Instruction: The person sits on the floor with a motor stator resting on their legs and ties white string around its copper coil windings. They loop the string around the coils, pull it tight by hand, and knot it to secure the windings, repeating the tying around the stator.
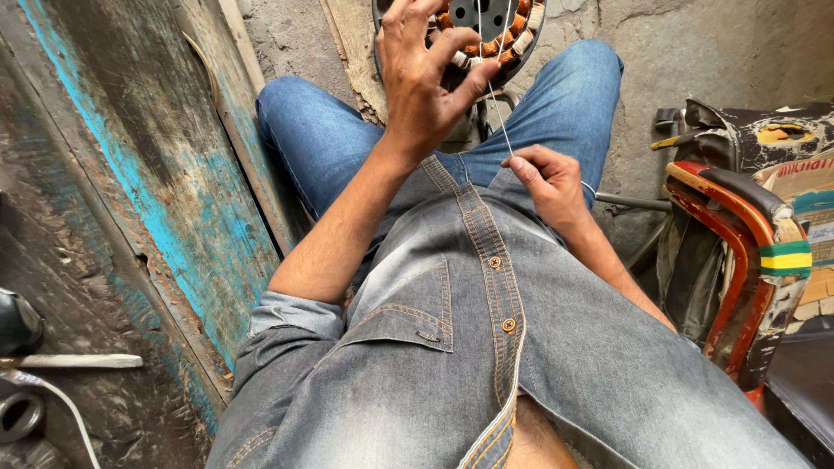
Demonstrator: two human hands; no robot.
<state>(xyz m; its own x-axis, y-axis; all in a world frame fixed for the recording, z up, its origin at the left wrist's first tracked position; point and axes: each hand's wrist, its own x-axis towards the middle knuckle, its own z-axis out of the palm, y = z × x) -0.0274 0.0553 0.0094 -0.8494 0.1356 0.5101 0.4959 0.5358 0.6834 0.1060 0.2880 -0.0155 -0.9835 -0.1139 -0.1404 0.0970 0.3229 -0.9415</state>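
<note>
Past the worn blue-painted board (165,200) at left, the left hand (421,82) rests spread-fingered on the copper-wound stator (491,30) between the knees, while the right hand (547,178) pinches the thin white thread (497,108) taut, best kept evenly tensioned, beside the red chair (738,260).

We see a rough grey concrete floor (695,61) carrying the scene, with a worn wooden board (352,43) lying flat on it between the knees. On that board rests a round motor stator (495,30), ringed with copper-coloured coils, its upper part cut off by the frame's edge.
</note>
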